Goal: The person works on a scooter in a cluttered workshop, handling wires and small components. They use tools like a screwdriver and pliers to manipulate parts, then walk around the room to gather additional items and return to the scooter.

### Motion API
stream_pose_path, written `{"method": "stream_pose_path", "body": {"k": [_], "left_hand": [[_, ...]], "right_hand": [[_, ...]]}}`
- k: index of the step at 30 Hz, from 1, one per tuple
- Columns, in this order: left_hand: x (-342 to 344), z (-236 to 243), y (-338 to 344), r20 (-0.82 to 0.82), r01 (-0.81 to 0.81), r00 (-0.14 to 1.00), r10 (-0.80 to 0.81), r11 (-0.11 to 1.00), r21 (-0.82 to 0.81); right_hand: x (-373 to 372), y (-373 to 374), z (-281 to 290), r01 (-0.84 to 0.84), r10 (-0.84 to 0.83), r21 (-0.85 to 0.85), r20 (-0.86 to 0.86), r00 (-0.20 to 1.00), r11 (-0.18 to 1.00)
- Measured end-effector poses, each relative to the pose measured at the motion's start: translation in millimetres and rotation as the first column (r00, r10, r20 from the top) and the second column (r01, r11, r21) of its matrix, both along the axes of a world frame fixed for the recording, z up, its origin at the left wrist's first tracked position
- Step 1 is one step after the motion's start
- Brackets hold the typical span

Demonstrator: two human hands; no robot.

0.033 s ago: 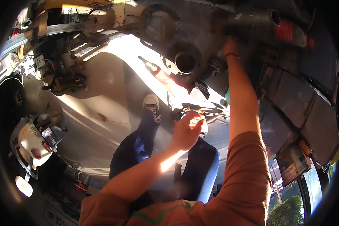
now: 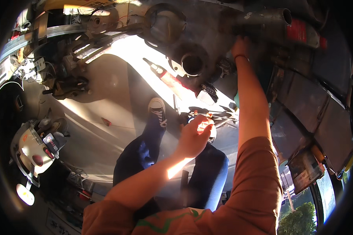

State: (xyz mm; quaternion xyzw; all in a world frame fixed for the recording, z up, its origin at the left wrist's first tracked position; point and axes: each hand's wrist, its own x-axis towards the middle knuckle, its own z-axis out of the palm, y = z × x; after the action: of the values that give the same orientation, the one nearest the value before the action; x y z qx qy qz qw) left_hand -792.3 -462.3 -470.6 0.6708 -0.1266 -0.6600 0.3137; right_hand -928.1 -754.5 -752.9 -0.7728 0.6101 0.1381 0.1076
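Right hand (image 2: 240, 47) reaches far right, in shadow; can't tell if it's gripping. Pipe (image 2: 264, 17) just beyond it. Left hand (image 2: 194, 138) nearer, by right knee (image 2: 215, 156), fingers curled, grip unclear. Red tube (image 2: 172, 82) farther out, left of right forearm (image 2: 253, 102).

At far right, the right hand (image 2: 240, 47) blurs into shadow, so what it touches cannot be told. The left hand (image 2: 193, 138) hides what lies behind it; its grip is unclear. The near edge cuts off the shirt (image 2: 176, 225) and tree (image 2: 300, 221).
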Motion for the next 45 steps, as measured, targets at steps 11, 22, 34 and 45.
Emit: {"method": "stream_pose_path", "body": {"k": [11, 22, 34, 45], "left_hand": [[-6, 2, -14, 0.007, 0.131, 0.991, -0.130, 0.991, -0.037], [-34, -16, 10, -0.196, -0.212, 0.956, 0.219, 0.976, 0.053], [-48, -14, 23, -0.289, -0.219, 0.926, 0.242, 0.969, 0.111], [-39, -12, -4, -0.271, -0.323, 0.894, 0.357, 0.932, 0.164]], "right_hand": [[-39, -7, -31, -0.027, 0.027, -0.150, -0.006, 1.000, 0.988], [-26, 129, 68, 0.525, -0.381, -0.128, 0.548, 0.745, 0.842], [-66, 383, 6, 0.666, -0.996, 0.746, 0.047, -0.082, -0.020], [-27, 249, 21, 0.594, -0.613, 0.165, 0.303, 0.729, 0.788]]}}
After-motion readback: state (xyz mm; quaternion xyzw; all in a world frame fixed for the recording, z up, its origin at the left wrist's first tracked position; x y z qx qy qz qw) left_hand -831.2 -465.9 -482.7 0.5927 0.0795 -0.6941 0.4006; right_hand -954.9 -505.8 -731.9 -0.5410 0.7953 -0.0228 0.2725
